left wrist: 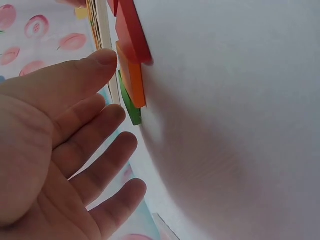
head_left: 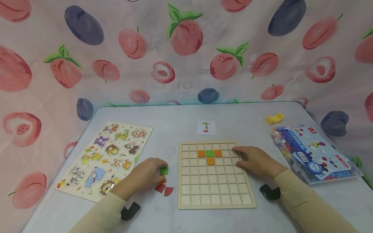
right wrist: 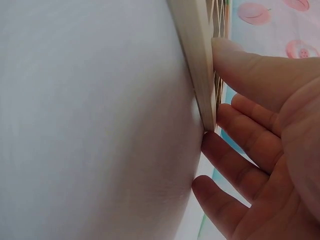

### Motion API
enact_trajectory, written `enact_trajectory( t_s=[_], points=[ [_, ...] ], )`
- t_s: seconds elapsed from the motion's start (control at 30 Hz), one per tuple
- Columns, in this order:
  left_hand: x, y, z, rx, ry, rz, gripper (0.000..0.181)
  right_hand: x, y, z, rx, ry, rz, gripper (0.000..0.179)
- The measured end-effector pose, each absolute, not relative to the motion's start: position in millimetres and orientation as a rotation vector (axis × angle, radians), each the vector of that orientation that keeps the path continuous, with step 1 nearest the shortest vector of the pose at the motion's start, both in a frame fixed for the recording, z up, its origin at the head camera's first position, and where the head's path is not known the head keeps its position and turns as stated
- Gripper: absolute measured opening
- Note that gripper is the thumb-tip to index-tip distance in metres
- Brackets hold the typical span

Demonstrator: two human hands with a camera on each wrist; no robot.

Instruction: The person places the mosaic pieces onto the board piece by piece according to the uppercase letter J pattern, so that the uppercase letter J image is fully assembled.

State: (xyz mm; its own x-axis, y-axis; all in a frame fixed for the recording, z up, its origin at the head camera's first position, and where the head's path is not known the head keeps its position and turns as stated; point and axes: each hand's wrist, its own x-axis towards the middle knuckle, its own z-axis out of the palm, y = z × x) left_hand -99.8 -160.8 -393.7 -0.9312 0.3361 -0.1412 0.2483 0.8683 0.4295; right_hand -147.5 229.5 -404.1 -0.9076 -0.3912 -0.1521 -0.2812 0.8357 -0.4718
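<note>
We're hovering the left hand, loosely spread, gripping nothing, at the square green tile left of the grid board, heading loose pieces whose line's running toward us, right hand, fingers apart, touching the board's right edge.

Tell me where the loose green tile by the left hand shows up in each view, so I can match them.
Head: green tile beside the left hand, left of the wooden board.
Left wrist: green tile left of centre, just below the orange tile.
Right wrist: not in this picture.
Shared landmark: the fruit-print cloth, in the background of all three.
</note>
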Motion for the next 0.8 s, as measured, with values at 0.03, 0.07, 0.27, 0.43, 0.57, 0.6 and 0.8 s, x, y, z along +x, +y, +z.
enact_trajectory(
  t_s=[0.03, 0.07, 0.27, 0.43, 0.57, 0.6, 0.8],
  points=[
    [-99.5, -160.8, -394.0, 0.454, 2.829, 0.612, 0.039, -147.7, 229.5, -404.4, -0.515, 2.773, -0.659, 0.058],
    [-99.2, -160.8, -394.2, 0.458, 2.831, 0.612, 0.038, -147.9, 229.6, -404.7, -0.512, 2.772, -0.659, 0.058],
    [-97.7, -160.5, -395.2, 0.477, 2.835, 0.612, 0.036, -148.3, 230.0, -406.9, -0.496, 2.768, -0.666, 0.059],
    [-98.2, -159.8, -395.2, 0.470, 2.835, 0.608, 0.034, -147.5, 230.0, -407.1, -0.504, 2.773, -0.667, 0.058],
    [-98.7, -159.4, -394.4, 0.447, 2.828, 0.606, 0.034, -146.9, 229.5, -406.1, -0.504, 2.774, -0.667, 0.058],
    [-98.9, -159.3, -394.3, 0.439, 2.826, 0.607, 0.034, -146.8, 229.4, -405.8, -0.504, 2.774, -0.667, 0.058],
    [-101.2, -158.6, -394.6, 0.431, 2.829, 0.611, 0.032, -146.8, 229.2, -404.8, -0.513, 2.775, -0.669, 0.058]
  ],
)
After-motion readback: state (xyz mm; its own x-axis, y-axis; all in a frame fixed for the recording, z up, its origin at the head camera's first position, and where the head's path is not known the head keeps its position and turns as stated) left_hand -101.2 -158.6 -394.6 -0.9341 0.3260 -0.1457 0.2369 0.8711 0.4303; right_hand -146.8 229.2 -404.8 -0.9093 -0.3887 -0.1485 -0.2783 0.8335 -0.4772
